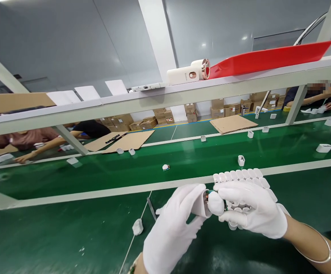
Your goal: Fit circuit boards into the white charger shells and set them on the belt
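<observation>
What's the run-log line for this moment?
left hand: holds white shell | right hand: presses white cap in | tray of shells behind

The person wears snug white fabric gloves on both the left hand (172, 228) and the right hand (252, 209), with bare forearms and a thin silver bangle (322, 251) around the right wrist.

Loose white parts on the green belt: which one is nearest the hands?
The small white part lying left of the gloved left hand, near the front edge; the others sit farther back across the belt.
</observation>
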A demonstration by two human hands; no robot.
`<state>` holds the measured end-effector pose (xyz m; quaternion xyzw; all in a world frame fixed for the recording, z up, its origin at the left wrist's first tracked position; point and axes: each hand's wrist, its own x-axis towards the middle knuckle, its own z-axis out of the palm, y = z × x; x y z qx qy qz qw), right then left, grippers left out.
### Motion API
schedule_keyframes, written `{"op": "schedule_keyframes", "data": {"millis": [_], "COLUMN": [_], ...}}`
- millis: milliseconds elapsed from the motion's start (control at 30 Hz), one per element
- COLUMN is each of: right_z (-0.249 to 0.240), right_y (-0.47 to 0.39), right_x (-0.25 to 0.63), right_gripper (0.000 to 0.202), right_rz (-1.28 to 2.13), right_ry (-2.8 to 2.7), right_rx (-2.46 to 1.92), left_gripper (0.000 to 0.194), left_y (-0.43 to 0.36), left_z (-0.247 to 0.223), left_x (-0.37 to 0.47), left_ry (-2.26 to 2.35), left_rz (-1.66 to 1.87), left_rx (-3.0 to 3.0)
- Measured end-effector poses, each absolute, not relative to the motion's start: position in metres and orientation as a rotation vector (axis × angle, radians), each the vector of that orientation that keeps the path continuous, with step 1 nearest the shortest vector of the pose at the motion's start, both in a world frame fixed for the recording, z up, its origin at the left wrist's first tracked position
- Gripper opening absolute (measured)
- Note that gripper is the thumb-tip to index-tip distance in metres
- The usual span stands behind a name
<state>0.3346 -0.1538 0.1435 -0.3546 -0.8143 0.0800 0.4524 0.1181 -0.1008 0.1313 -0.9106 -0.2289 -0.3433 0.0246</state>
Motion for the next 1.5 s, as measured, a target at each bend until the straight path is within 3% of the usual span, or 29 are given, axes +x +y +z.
{"op": "schedule_keyframes", "data": {"millis": [267, 467, 700, 800, 833, 933, 1000, 1100, 1233, 1433, 1500], "right_z": [0.139, 0.13, 0.14, 0.141, 0.138, 0.127, 0.12, 0.115, 0.114, 0.121, 0.132], "right_y": [-0.159, -0.169, -0.169, -0.166, -0.163, -0.152, -0.147, -0.145, -0.147, -0.144, -0.145], "right_x": [0.334, 0.332, 0.329, 0.331, 0.332, 0.33, 0.326, 0.317, 0.307, 0.32, 0.328], "right_gripper": [0.016, 0.016, 0.019, 0.018, 0.03, 0.096, 0.109, 0.096, 0.078, 0.069, 0.056], "right_rz": [0.007, -0.345, -0.143, 0.147, 0.313, 0.986, 1.355, 1.494, 1.432, 1.138, 1.029], "right_ry": [-2.098, -2.121, -2.098, -2.02, -1.946, -1.673, -1.535, -1.404, -1.298, -1.58, -1.682], "right_rx": [-0.82, -0.946, -0.953, -1.066, -1.098, -0.987, -0.842, -0.805, -0.885, -1.01, -1.066], "left_gripper": [0.043, 0.038, 0.041, 0.05, 0.052, 0.048, 0.033, 0.02, 0.027, 0.023, 0.029], "left_y": [-0.102, -0.101, -0.1, -0.1, -0.1, -0.099, -0.097, -0.096, -0.096, -0.094, -0.094], "left_z": [0.132, 0.13, 0.131, 0.13, 0.128, 0.121, 0.114, 0.106, 0.097, 0.102, 0.105], "left_x": [0.116, 0.12, 0.12, 0.124, 0.127, 0.141, 0.151, 0.161, 0.162, 0.156, 0.156], "left_ry": [-0.668, -0.592, -0.564, -0.564, -0.545, -0.435, -0.412, -0.436, -0.556, -0.717, -0.764], "left_rz": [-1.071, -1.104, -1.129, -1.128, -1.141, -1.258, -1.377, -1.528, -1.529, -1.446, -1.407], "left_rx": [-2.774, -2.773, -2.88, -3.048, -3.104, -3.243, -3.292, -3.297, -3.195, -3.384, -3.457]}}
